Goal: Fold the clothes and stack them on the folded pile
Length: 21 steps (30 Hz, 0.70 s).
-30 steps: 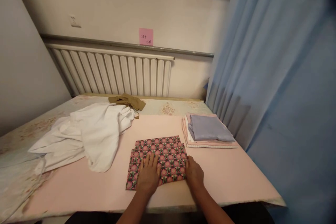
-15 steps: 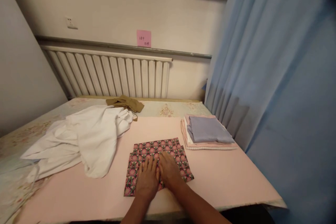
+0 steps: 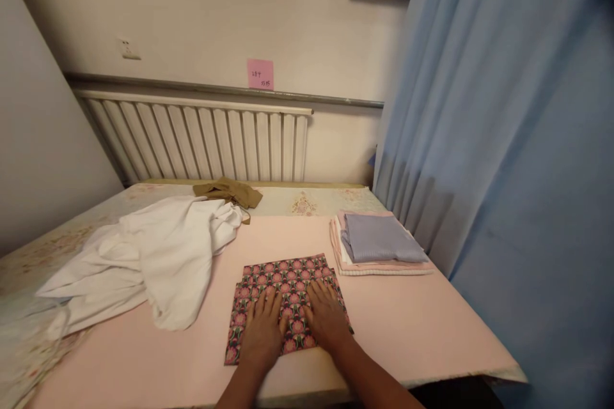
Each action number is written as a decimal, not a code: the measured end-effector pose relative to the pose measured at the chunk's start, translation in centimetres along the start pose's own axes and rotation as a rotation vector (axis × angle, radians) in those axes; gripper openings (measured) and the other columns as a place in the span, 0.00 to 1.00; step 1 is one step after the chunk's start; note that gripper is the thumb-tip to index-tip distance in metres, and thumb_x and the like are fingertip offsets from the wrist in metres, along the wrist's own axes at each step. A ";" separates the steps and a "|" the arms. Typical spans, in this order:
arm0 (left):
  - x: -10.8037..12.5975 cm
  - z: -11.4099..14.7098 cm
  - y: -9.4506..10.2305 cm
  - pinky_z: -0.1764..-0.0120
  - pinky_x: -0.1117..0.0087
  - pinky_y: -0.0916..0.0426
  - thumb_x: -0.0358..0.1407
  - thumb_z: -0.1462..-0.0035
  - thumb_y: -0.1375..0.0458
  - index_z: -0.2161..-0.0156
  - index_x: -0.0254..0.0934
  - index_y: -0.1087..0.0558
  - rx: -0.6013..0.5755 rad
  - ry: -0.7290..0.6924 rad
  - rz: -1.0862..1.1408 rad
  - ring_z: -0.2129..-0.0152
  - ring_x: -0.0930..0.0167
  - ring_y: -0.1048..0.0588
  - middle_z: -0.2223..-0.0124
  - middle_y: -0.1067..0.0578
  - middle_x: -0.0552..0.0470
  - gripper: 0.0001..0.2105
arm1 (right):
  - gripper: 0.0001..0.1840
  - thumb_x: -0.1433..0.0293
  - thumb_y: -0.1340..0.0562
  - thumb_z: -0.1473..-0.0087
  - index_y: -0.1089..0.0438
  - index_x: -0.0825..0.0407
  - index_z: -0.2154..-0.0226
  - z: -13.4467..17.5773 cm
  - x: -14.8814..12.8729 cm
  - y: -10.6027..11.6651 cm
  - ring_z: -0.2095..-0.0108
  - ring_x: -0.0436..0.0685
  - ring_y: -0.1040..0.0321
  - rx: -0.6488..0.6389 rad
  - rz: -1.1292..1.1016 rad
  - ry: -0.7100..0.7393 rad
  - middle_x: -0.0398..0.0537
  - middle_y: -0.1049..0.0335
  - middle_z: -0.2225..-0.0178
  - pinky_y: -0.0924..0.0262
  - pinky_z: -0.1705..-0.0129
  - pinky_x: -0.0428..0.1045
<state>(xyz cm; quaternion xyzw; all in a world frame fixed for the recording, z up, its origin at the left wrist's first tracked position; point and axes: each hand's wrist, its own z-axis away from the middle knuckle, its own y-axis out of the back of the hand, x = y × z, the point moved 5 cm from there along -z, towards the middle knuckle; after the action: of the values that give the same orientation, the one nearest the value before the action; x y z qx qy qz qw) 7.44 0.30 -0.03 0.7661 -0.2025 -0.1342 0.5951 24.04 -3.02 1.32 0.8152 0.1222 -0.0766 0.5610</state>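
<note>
A folded cloth with a pink and dark floral pattern (image 3: 295, 297) lies flat on the pink table covering (image 3: 192, 370), close to the front edge. Resting on its left half, palm down with fingers stretched out, is my left hand (image 3: 263, 329). My right hand (image 3: 327, 316) lies open on the cloth's right half, fingers pointing away from me. A gap of patterned fabric shows between the two hands. Neither hand grasps anything; both press flat on the cloth. The fabric under the palms is hidden.
Crumpled white cloth (image 3: 167, 255) spreads over the left side, with a brown garment (image 3: 229, 192) behind it. To the right sits a stack of folded fabrics topped by a grey-blue piece (image 3: 384, 239). A blue curtain (image 3: 460, 140) hangs along the right; a radiator (image 3: 201, 137) stands behind.
My hands have slid apart across the patterned cloth, the left one moving left and the right one moving right. The cloth itself stays in place.
</note>
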 end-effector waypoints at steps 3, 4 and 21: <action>-1.3 0.3 0.3 0.39 0.48 0.49 0.45 0.37 0.55 0.36 0.40 0.41 -0.002 0.016 -0.004 0.36 0.57 0.46 0.34 0.42 0.48 0.26 | 0.26 0.61 0.46 0.39 0.37 0.52 0.41 0.1 0.3 -0.1 0.37 0.61 0.49 0.015 0.013 -0.014 0.52 0.40 0.39 0.59 0.35 0.59; -1.8 0.4 0.4 0.39 0.49 0.49 0.45 0.37 0.55 0.36 0.40 0.41 -0.004 0.022 -0.004 0.36 0.57 0.46 0.34 0.41 0.48 0.26 | 0.26 0.62 0.46 0.39 0.37 0.52 0.41 0.1 0.4 -0.1 0.37 0.61 0.48 0.019 0.019 -0.020 0.52 0.40 0.39 0.59 0.35 0.59; -5.0 1.2 -0.3 0.38 0.51 0.49 0.47 0.35 0.57 0.36 0.40 0.41 0.025 0.050 -0.005 0.36 0.59 0.48 0.33 0.42 0.49 0.26 | 0.23 0.65 0.46 0.40 0.34 0.51 0.43 0.4 0.9 -0.8 0.38 0.62 0.46 0.067 0.019 -0.040 0.51 0.38 0.40 0.55 0.36 0.59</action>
<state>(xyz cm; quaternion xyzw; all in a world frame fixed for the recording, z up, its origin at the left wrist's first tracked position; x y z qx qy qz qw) 2.57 1.65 -0.80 0.7771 -0.1874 -0.1140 0.5900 24.67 -2.98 0.24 0.8330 0.1004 -0.0915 0.5363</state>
